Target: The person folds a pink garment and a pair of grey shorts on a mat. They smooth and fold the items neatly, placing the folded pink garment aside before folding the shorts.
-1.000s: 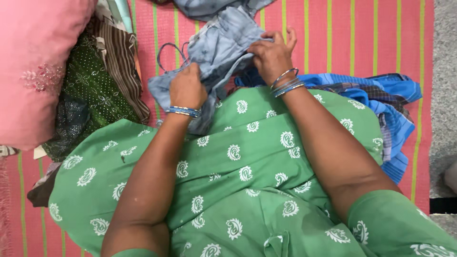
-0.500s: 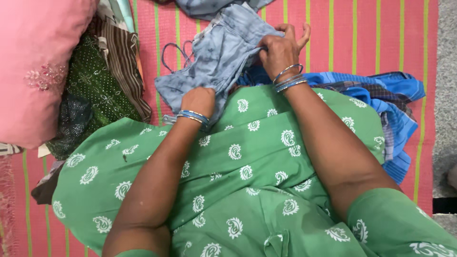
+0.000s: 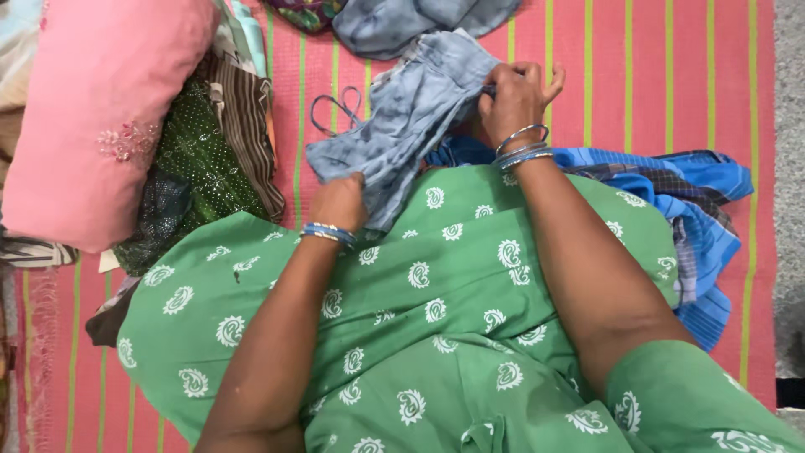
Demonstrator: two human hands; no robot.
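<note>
A faded blue-grey garment (image 3: 411,117) lies stretched over my knee and the striped mat. My left hand (image 3: 340,201), with blue bangles at the wrist, grips its near lower edge. My right hand (image 3: 511,96), wearing silver and blue bangles, pinches the far upper corner of the same garment. Between the two hands the cloth runs diagonally, crumpled in folds. My lap is covered by a green dress with white paisley print (image 3: 436,310).
A pink cushion (image 3: 101,117) sits at the left, beside dark green and brown-striped clothes (image 3: 210,143). A blue checked cloth (image 3: 679,201) lies under my right arm. More grey-blue fabric (image 3: 411,21) lies at the top. A thin cord loop (image 3: 335,109) rests on the pink striped mat (image 3: 654,75).
My hands have drawn apart. The left hand slid down toward my lap and the right stayed up, spreading the bunched garment out longer between them.
</note>
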